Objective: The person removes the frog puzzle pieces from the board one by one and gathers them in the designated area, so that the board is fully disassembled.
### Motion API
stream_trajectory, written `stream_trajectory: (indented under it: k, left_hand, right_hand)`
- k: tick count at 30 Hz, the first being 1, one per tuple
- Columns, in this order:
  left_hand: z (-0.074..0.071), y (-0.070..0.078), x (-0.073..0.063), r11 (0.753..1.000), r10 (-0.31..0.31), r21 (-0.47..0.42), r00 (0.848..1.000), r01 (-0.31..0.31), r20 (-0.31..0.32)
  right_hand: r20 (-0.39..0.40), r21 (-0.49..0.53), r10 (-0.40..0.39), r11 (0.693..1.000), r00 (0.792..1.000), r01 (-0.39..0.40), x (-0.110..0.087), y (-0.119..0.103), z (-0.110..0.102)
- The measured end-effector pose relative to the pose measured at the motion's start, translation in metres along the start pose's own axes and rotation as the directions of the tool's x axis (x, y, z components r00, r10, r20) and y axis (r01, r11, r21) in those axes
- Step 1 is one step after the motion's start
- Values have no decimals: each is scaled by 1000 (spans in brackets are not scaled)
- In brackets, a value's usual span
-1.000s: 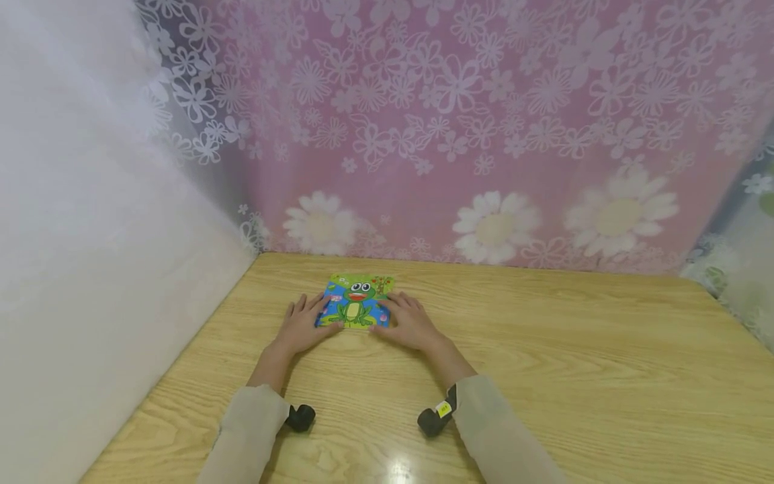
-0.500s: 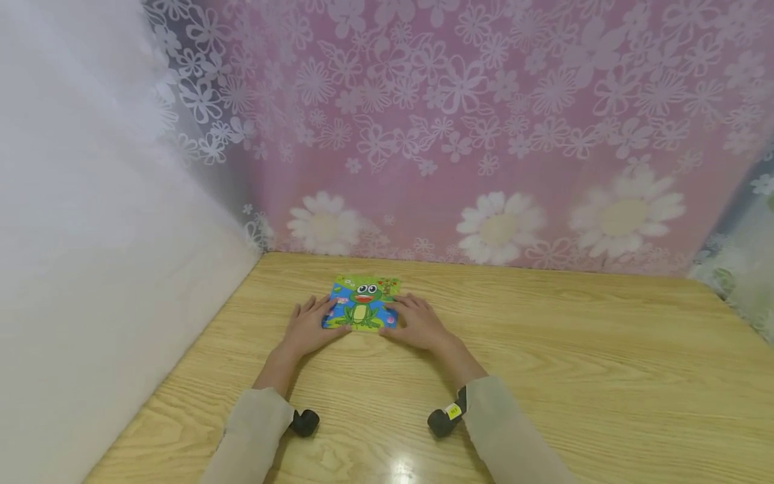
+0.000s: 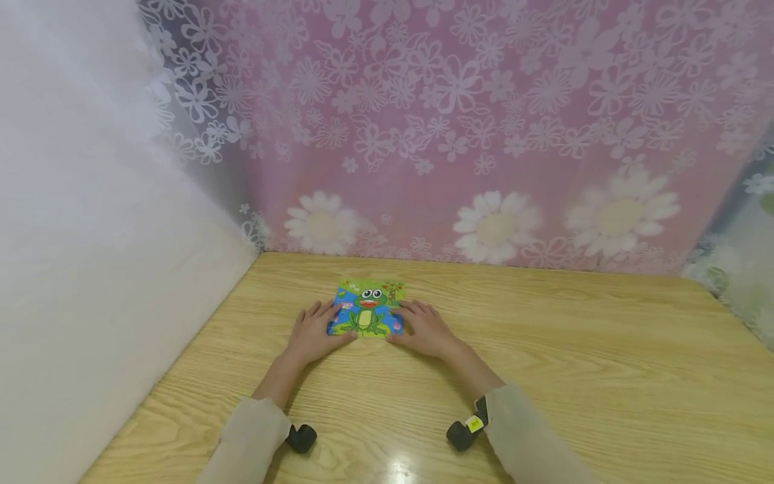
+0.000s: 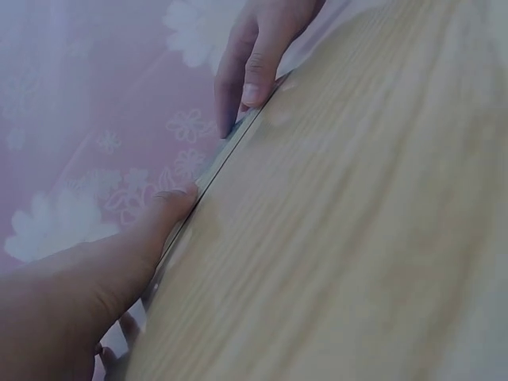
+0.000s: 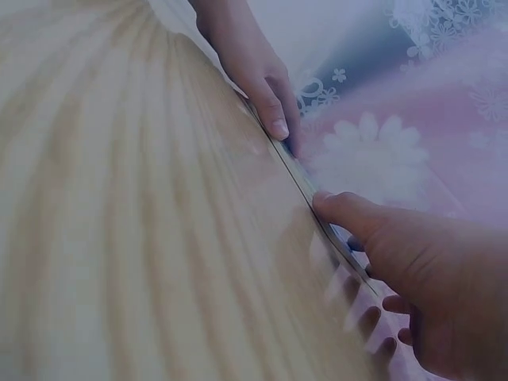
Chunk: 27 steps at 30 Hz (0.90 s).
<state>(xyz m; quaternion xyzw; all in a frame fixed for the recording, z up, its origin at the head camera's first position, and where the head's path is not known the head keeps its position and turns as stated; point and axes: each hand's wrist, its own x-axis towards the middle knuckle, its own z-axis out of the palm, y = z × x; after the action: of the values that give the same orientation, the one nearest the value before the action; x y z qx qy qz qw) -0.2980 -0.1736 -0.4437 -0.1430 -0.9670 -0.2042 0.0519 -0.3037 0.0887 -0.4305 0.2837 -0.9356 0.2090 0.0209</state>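
A thin rectangular picture board (image 3: pixel 365 317) with a green frog on a blue and green ground lies face up on the wooden table. My left hand (image 3: pixel 314 334) grips its left side, the thumb along the near edge and the other fingers at the side. Mirroring this, my right hand (image 3: pixel 428 333) holds the right side near the front corner. Seen low from the left wrist, the board's edge (image 4: pixel 214 171) runs close along the tabletop between both hands. The right wrist view shows my right thumb (image 5: pixel 337 210) against that edge; the other fingers are partly hidden.
Wood-grain tabletop (image 3: pixel 580 363) extends widely to the right and in front. A pink floral curtain (image 3: pixel 417 168) closes off the back, and a white sheet (image 3: pixel 121 235) stands along the left. Black wrist cameras (image 3: pixel 464 435) hang under both sleeves.
The frog board has slid a little to the right and nearer to me, with both hands moving along with it. Their hold looks the same.
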Motion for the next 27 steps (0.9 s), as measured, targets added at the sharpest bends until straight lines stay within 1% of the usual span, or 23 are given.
stream_trajectory:
  k: [3, 9, 15, 20, 22, 27]
  left_hand:
    - [1, 4, -2, 1000, 7, 10, 1000, -7, -9]
    - [3, 12, -7, 1000, 17, 4, 1000, -17, -24]
    - [3, 22, -12, 1000, 23, -9, 999, -24, -26]
    - [4, 27, -16, 1000, 24, 7, 999, -24, -25]
    - [5, 30, -17, 999, 32, 17, 999, -31, -26]
    - [8, 38, -20, 998, 60, 10, 998, -60, -28]
  right_hand:
    - [7, -5, 6, 1000, 1000, -6, -5, 0, -2]
    - [10, -6, -18, 1000, 1000, 19, -15, 3, -4]
    - [13, -10, -28, 1000, 1000, 28, -22, 4, -6]
    - [13, -28, -36, 999, 999, 36, -28, 5, -8]
    - [10, -34, -39, 999, 999, 39, -32, 5, -10]
    - [-3, -43, -39, 998, 999, 39, -43, 8, -15]
